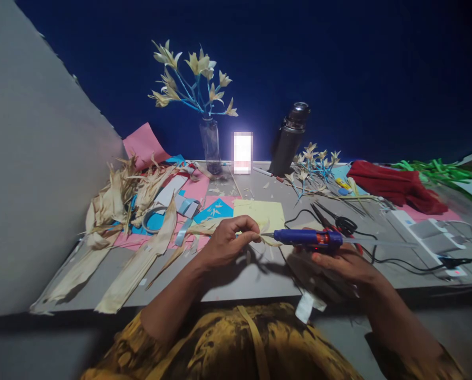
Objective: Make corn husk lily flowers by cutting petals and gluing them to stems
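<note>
Low over the middle of the table, my left hand [232, 238] pinches a small pale husk piece [272, 241] between thumb and fingertips. My right hand [340, 262] is wrapped round the handle of a blue glue gun [305, 237], which lies level and points left. Its nozzle is at the husk piece, close to my left fingertips; whether they touch cannot be made out. A clear glue stick [382, 243] sticks out of the gun's back end. Beneath and behind the hands lies a yellow paper sheet [259, 209].
Dried husks [115, 198] and a tape roll [154, 219] lie left. Behind stand a vase [211, 145] of husk flowers, a bright screen [242, 152] and a flask [289, 142]. Scissors [344, 224], cables, a power strip [417, 240] and a red cloth [396, 184] are right.
</note>
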`<state>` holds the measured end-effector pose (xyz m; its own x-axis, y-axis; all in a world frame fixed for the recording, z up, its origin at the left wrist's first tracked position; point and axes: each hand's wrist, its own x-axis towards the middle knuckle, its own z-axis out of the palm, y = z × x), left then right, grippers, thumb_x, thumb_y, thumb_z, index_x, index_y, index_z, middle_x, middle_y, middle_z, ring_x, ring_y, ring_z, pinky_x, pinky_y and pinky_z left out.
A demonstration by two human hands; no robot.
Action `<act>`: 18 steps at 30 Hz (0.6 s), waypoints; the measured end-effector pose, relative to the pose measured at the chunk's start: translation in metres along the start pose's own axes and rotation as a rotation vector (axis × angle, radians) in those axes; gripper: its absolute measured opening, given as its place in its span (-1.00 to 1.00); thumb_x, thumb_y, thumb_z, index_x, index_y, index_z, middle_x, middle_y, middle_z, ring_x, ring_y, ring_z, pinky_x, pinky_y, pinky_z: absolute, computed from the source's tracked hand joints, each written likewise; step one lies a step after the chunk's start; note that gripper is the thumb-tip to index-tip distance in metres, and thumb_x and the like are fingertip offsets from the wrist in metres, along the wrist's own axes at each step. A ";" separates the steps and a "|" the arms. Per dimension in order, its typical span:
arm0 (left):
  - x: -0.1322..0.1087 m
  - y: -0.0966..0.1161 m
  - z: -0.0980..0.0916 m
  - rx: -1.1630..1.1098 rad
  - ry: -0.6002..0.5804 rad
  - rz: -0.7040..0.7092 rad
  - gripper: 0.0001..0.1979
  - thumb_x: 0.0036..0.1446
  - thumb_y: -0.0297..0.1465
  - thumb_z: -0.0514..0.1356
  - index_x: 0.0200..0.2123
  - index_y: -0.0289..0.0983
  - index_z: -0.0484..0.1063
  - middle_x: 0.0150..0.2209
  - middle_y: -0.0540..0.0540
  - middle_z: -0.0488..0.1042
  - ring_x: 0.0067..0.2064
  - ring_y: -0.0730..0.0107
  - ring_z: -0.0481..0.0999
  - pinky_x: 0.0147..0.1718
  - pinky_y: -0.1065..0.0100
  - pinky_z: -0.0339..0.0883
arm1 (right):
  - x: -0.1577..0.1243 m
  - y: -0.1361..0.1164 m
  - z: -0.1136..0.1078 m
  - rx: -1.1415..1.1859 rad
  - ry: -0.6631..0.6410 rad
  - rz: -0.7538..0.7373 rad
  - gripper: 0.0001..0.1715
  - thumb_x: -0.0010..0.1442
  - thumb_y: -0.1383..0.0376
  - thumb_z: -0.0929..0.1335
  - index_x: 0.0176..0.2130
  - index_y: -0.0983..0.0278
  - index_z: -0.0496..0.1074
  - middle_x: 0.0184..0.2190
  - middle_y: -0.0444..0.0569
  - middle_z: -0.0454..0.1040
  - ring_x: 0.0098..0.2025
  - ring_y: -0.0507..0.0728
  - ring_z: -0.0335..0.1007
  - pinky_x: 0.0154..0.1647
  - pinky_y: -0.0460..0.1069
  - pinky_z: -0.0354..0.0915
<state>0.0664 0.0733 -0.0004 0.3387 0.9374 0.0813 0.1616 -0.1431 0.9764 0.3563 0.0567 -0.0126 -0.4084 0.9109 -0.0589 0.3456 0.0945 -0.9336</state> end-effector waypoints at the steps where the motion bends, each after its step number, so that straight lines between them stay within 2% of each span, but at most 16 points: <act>1: 0.000 0.001 0.000 0.010 0.003 0.006 -0.92 0.09 -0.42 0.20 -0.44 -0.29 0.44 -0.47 0.00 0.44 -0.40 0.44 0.40 -0.34 0.40 0.25 | 0.000 0.001 0.000 -0.014 0.005 -0.003 -0.57 0.13 -0.02 0.44 -0.16 0.22 0.65 -0.12 0.05 0.60 -0.04 0.33 0.52 0.05 0.14 0.42; 9: -0.001 -0.003 -0.001 0.009 -0.001 0.012 -0.92 0.10 -0.41 0.21 -0.42 -0.29 0.45 -0.47 0.00 0.45 -0.40 0.43 0.41 -0.33 0.39 0.26 | 0.002 0.005 -0.003 -0.129 -0.061 -0.025 -0.55 0.20 -0.03 0.38 -0.15 0.22 0.64 -0.22 0.04 0.64 -0.16 0.28 0.57 -0.08 0.07 0.48; 14: -0.001 -0.002 -0.001 0.023 0.008 0.019 -0.91 0.10 -0.41 0.21 -0.43 -0.28 0.46 -0.46 0.00 0.47 -0.39 0.43 0.42 -0.31 0.39 0.27 | 0.001 0.006 -0.005 -0.169 -0.018 -0.057 -0.60 0.19 0.02 0.40 -0.17 0.23 0.64 -0.28 0.01 0.63 -0.20 0.27 0.56 -0.12 0.06 0.48; 18: -0.001 -0.003 -0.001 0.012 0.008 0.008 -0.91 0.09 -0.40 0.23 -0.43 -0.28 0.46 -0.46 0.00 0.48 -0.38 0.42 0.43 -0.31 0.39 0.27 | 0.000 0.006 -0.005 -0.221 -0.021 -0.016 -0.60 0.19 0.00 0.39 -0.23 0.24 0.64 -0.34 -0.01 0.61 -0.26 0.25 0.54 -0.18 0.04 0.48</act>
<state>0.0649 0.0728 -0.0028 0.3327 0.9387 0.0906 0.1700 -0.1542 0.9733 0.3628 0.0591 -0.0164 -0.4318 0.9003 -0.0541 0.5151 0.1969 -0.8342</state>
